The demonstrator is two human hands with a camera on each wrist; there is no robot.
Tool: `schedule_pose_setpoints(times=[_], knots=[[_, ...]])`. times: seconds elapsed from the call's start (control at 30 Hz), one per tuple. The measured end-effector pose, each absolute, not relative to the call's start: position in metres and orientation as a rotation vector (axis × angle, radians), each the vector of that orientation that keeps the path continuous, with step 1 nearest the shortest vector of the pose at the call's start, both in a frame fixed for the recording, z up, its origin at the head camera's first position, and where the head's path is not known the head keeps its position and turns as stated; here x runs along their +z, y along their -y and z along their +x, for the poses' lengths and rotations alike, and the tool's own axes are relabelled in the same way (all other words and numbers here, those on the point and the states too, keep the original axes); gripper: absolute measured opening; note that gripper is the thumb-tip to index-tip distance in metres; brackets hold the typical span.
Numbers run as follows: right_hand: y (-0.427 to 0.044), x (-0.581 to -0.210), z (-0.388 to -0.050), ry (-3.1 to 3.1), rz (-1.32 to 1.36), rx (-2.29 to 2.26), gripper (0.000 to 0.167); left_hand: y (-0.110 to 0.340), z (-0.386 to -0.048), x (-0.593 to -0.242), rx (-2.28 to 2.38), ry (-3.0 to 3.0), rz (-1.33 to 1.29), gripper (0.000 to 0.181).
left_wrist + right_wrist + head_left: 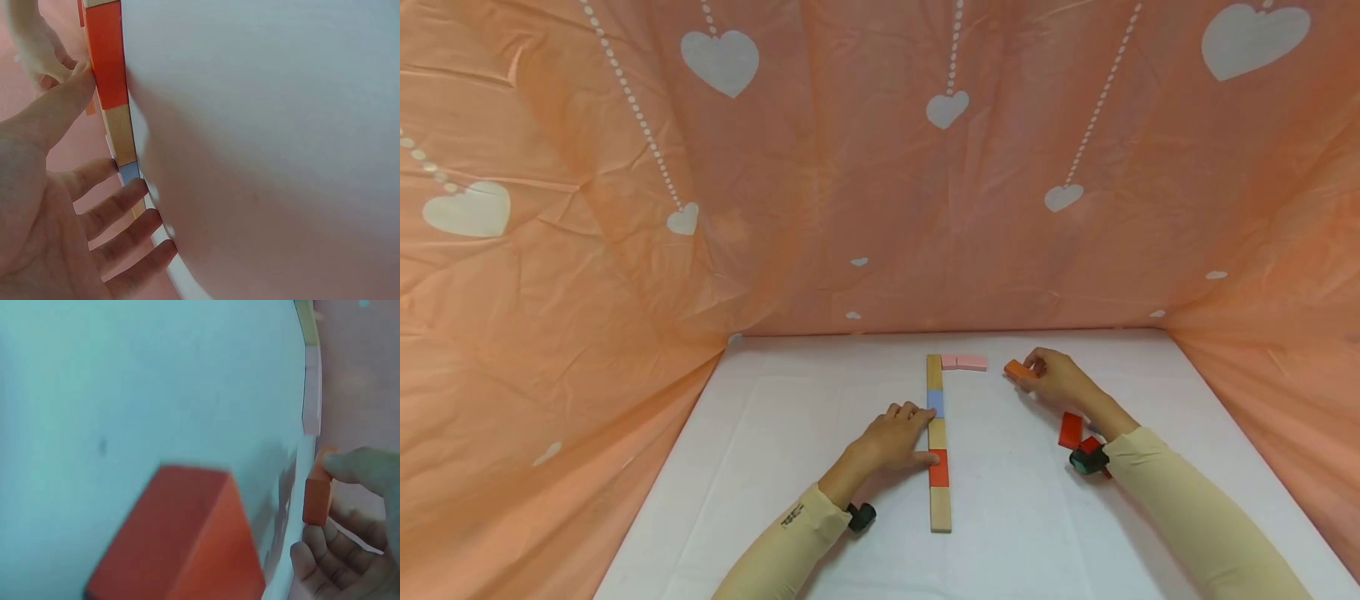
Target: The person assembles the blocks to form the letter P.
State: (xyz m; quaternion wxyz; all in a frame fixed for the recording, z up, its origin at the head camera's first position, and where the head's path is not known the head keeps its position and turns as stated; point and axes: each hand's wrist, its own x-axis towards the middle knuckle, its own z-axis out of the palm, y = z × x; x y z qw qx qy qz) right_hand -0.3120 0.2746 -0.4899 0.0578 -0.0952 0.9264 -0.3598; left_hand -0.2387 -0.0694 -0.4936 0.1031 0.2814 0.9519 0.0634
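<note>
A column of flat blocks lies on the white table: natural wood (940, 510), red (938, 469), wood, blue (935, 403) and wood at the far end. Two pink blocks (972, 362) extend rightward from its far end. My left hand (891, 440) lies along the column's left side, fingers spread, thumb at the red block (107, 56) and fingertips by the blue one (129, 172). My right hand (1060, 382) pinches an orange block (1018, 369) between thumb and fingers, to the right of the pink blocks and apart from them; the right wrist view shows this block (317, 497) tilted.
Red blocks (1071, 430) and a partly hidden blue one lie near my right wrist; one red block (181, 544) looms large in the right wrist view. An orange curtain (880, 208) with white hearts stands behind and beside the table (760, 392).
</note>
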Motion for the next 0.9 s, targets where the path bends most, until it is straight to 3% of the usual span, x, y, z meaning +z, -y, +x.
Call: schedule_pose_setpoints(times=[0.9], knots=[[-0.241, -0.503, -0.313, -2.837, -0.156, -1.159, 0.035, 0.07, -0.236, -0.495, 0.191, -2.811, 0.816, 0.083]])
